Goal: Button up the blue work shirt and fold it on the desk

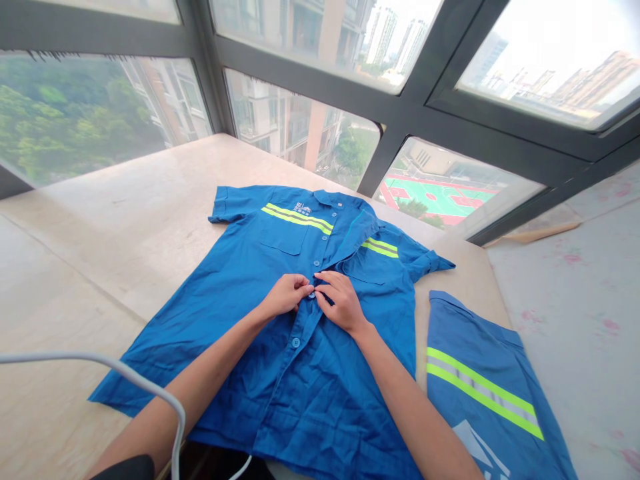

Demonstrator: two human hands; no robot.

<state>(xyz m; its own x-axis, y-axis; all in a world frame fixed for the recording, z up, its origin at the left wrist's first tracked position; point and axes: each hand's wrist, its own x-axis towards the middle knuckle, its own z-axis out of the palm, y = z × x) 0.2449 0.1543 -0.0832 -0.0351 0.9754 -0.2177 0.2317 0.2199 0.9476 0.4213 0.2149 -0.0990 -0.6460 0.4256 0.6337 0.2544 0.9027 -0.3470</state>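
A blue short-sleeved work shirt [235, 307] with yellow and silver reflective strips lies face up, collar away from me. At the middle of its front placket, my left hand [289, 294] pinches the cloth beside a blue button [312, 294]. My right hand [341, 301] meets it from the other side, its fingertips closed on the placket edge at the same button. Below the hands, a lower button [296, 342] shows on the placket. Above them the front gapes, with the right flap folded outward near the collar and more buttons exposed.
A folded blue garment [475, 333] with a reflective strip lies at the right. The pale stone ledge [175, 167] runs up to grey-framed windows [400, 127]. A white cable [125, 373] loops across the lower left, over my left forearm. Floral wallpaper [575, 300] covers the right wall.
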